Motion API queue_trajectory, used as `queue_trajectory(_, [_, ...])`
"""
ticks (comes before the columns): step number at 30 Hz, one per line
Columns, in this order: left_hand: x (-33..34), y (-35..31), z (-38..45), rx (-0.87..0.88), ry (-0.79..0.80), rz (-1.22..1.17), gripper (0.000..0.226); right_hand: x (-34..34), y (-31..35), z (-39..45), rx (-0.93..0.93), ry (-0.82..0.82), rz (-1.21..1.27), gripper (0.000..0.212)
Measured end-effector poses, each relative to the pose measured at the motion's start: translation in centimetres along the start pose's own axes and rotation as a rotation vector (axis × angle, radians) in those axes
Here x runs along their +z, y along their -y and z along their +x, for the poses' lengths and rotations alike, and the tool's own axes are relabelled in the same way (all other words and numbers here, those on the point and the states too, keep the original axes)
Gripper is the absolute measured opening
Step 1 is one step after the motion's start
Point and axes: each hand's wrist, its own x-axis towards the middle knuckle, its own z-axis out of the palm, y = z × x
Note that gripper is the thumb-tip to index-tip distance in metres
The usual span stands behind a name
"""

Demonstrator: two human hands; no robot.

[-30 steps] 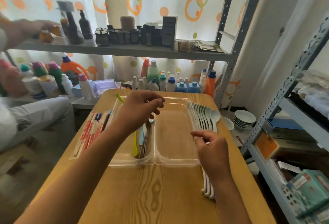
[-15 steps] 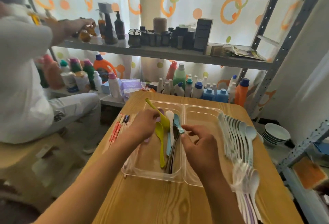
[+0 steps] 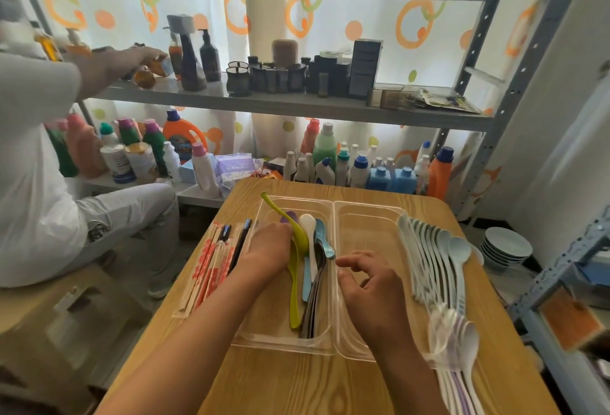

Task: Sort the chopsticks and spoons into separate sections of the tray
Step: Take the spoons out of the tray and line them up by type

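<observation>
Left hand (image 3: 270,246): lay knuckles up over the left section of the clear tray (image 3: 333,343), fingers curled down against the green spoon (image 3: 294,269); could not tell whether gripped or only touched. Right hand (image 3: 369,286): hovered over the tray's middle divider, fingers loosely spread and bent, thumb toward the spoons, nothing held.

Left section of the tray: held a bundle of spoons lying lengthwise, a green one, a white spoon (image 3: 309,233), a blue spoon (image 3: 321,239), dark metal spoons (image 3: 313,302) at the near end, and a purple spoon (image 3: 289,216) half hidden behind the hand. Right section: showed only its bare clear floor.

Lay in a row on the wooden table (image 3: 297,381) just right of the tray: pale blue spoons (image 3: 439,259), with white and lilac spoons (image 3: 458,358) nearer. Lay just left of the tray, side by side: wrapped chopsticks (image 3: 211,266) in red-printed paper, plus a few dark ones (image 3: 242,239).
</observation>
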Motion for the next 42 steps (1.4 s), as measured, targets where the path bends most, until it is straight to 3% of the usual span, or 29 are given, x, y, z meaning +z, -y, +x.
queue_trajectory(5, [-0.6,-0.5,-0.4,-0.001,-0.003,-0.024,0.026,-0.2,0.0,-0.2,-0.004,-0.003,-0.003,0.017])
queue_trajectory(12, [-4.3,-1.7,-2.3,0.049,-0.215,-0.093,0.021,0.7,0.9,0.0,-0.006,0.015,0.025,0.013])
queue_trajectory(16, [-7.9,-2.5,-3.9,0.084,-0.344,-0.161,0.025,1.3,2.5,-0.1,-0.053,0.041,0.085,0.024])
queue_trajectory(21, [-9.9,-4.4,-6.1,0.119,-0.303,-0.296,0.027,1.1,3.6,-0.8,-0.155,0.060,0.071,0.034])
queue_trajectory(32, [-8.2,-10.0,-9.1,0.260,-0.183,-0.427,0.027,-4.6,2.1,-3.4,-0.126,-0.118,0.004,0.019])
queue_trajectory(38, [-6.3,-13.1,-10.0,0.357,-0.184,-0.400,0.028,-9.3,-3.0,-5.5,0.071,-0.422,-0.058,0.018])
queue_trajectory(42, [-4.3,-14.9,-10.0,0.368,-0.181,-0.441,0.028,-11.9,-6.4,-7.3,0.246,-0.478,-0.137,0.021])
